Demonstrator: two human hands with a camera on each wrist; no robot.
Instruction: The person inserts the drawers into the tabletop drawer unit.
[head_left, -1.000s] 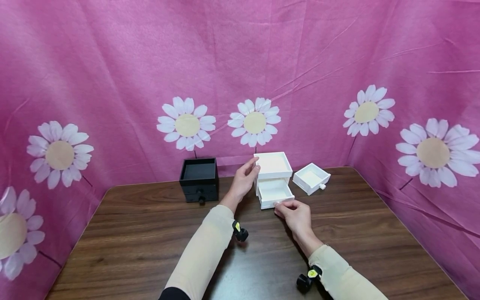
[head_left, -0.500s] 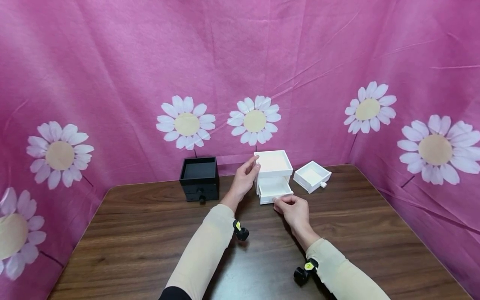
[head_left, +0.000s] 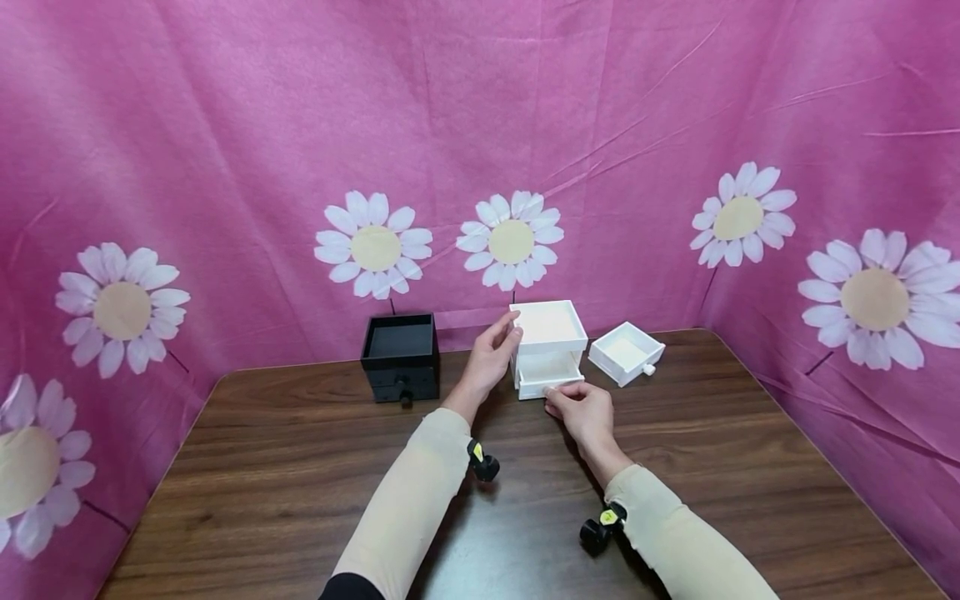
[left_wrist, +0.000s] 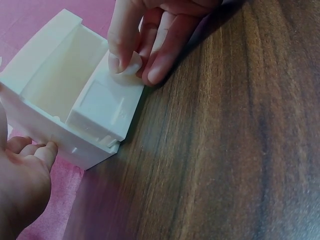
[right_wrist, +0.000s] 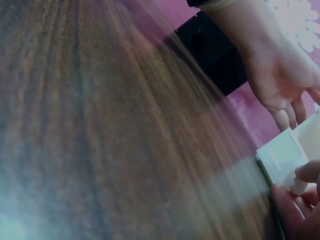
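A small white drawer cabinet point(head_left: 550, 327) with a shallow tray top stands at the back of the table. My left hand point(head_left: 489, 358) holds its left side near the upper edge; in the left wrist view several fingertips point(left_wrist: 47, 152) rest against that side wall. The cabinet's lower drawer point(head_left: 542, 387) is partly pulled out, and the slot above it gapes. With thumb and fingers, my right hand point(head_left: 587, 414) pinches the round white knob point(left_wrist: 131, 65) on this drawer's front. To the right lies a separate white drawer point(head_left: 624, 357) with its own knob.
A black drawer cabinet point(head_left: 400, 360) with an open tray top stands left of the white one. The brown wooden table point(head_left: 300, 467) reaches back to a pink curtain point(head_left: 480, 125) printed with daisies, which also hangs along both sides.
My right hand has moved away from me with the knob, and the lower drawer has slid further into the white cabinet. The left hand has stayed at the cabinet's side.
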